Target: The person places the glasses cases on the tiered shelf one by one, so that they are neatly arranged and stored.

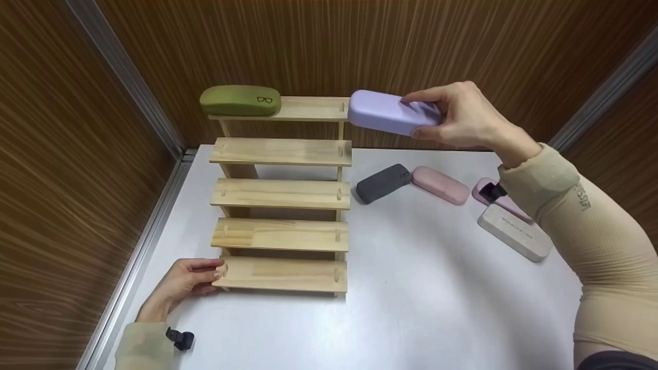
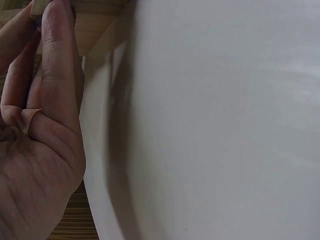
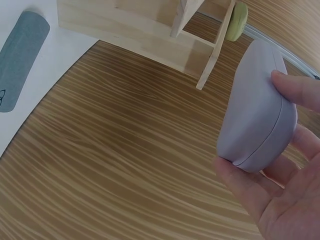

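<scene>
My right hand (image 1: 465, 115) grips a lavender glasses case (image 1: 385, 110) by its right end, thumb on one side and fingers on the other. The case is held in the air at the right end of the top board of a wooden tiered rack (image 1: 280, 192). In the right wrist view the closed seam of the lavender case (image 3: 255, 107) shows. A green glasses case (image 1: 240, 101) with a glasses print lies on the left part of that top board. At the rack's lowest board, my left hand (image 1: 182, 280) pinches the left end between thumb and fingers.
On the white table (image 1: 411, 298), right of the rack, lie a dark grey case (image 1: 383, 183), a pink case (image 1: 440, 185), a mauve case (image 1: 516, 206) partly behind my right sleeve, and a beige case (image 1: 514, 232). Wood-grain walls (image 1: 308, 46) enclose the back and sides.
</scene>
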A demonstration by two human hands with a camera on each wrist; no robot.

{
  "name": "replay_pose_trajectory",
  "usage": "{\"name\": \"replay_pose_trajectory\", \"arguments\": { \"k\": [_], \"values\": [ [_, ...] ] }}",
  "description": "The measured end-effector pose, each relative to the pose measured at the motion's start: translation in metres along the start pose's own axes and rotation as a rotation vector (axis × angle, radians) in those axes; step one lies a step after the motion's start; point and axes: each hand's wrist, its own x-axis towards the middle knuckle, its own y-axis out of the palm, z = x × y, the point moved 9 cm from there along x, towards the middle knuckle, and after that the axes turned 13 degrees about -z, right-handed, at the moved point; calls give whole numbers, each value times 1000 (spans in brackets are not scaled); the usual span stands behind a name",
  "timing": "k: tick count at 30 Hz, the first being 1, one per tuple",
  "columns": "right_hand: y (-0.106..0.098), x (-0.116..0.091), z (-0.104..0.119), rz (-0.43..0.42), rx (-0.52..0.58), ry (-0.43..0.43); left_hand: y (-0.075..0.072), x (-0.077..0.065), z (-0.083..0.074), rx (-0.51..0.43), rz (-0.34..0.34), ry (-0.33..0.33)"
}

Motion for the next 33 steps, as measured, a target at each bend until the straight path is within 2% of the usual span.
{"name": "replay_pose_trajectory", "arguments": {
  "k": [11,21,27,33],
  "values": [
    [28,40,19,62,-22,-33,1,-2,-2,-8,5,-1],
    [61,73,34,113,9,-55,4,-5,-2,-10,8,7],
    [78,87,42,128,16,-93,6,-6,-2,-8,9,11],
    [89,94,39,131,16,-90,9,-4,-2,-8,14,13]
  ]
}}
